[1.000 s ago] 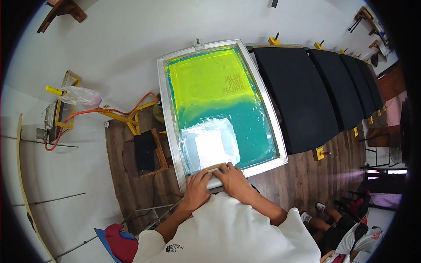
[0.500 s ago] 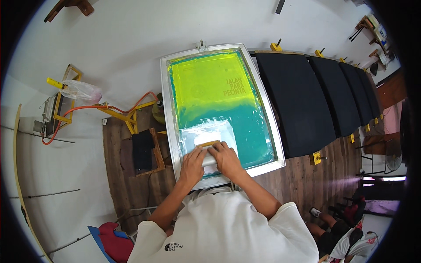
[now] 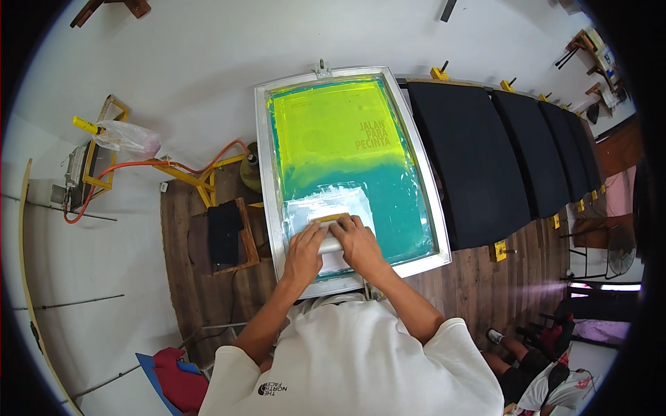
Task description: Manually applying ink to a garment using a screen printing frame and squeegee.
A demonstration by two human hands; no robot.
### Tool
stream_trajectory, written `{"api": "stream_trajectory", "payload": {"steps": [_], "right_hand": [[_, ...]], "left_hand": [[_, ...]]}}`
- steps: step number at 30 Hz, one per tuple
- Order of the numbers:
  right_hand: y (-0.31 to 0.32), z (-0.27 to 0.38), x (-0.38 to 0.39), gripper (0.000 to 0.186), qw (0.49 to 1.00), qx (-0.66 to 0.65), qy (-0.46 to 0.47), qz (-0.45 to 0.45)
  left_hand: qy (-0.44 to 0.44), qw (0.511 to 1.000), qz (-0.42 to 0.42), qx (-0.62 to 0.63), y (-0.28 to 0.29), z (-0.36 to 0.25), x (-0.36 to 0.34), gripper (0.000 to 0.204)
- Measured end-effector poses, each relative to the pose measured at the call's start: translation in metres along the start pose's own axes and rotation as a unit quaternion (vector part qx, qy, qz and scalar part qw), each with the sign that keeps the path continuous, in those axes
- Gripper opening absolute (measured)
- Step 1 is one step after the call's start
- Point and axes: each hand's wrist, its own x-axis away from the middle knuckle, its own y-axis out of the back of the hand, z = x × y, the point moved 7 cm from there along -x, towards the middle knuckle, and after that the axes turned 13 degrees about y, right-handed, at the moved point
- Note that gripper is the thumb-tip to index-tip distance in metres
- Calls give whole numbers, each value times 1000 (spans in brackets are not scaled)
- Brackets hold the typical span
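Both hands grip one squeegee (image 3: pixel 331 245), which has a pale body and a yellow-brown strip along its far edge. My left hand (image 3: pixel 304 249) wraps its left end, and my right hand (image 3: pixel 357 244) its right end. They are close together. The squeegee rests over the near left part of a printing screen (image 3: pixel 444 258) with a silver metal frame. White ink (image 3: pixel 350 197) is spread around and just beyond the squeegee. The mesh is teal nearby and yellow-green at the far end, with lettering at its right. My fingers hide part of the squeegee, and its lower edge cannot be seen.
Several black cloth-covered boards (image 3: pixel 466 159) run off to the right, with yellow clamps (image 3: pixel 499 251) at their ends. At left are a yellow metal stand (image 3: pixel 201 182), an orange hose (image 3: pixel 170 165) and a wooden-framed stool (image 3: pixel 246 236). Another person (image 3: pixel 534 374) sits at the lower right.
My hands and the squeegee have shifted slightly away from me along the screen. Both hands keep their grip, and the white ink patch looks much the same.
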Motion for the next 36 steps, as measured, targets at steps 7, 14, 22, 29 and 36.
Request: {"api": "stream_trajectory", "payload": {"steps": [7,14,22,29,36], "right_hand": [[4,-1,-1,34,1000,-10,6,-8],[4,4,-1,33,999,-15,1,47],[8,5,2,42,999,-29,-13,30],[4,7,10,54,998,-60,-24,15],[1,8,12,54,999,-36,-20,-15]], "left_hand": [[16,999,10,45,-1,3,-4,62],[20,999,20,32,-6,10,6,63],[52,995,61,57,-1,3,4,62],[-1,1000,-14,13,-3,3,11,58],[26,999,7,29,-4,3,17,60]]}}
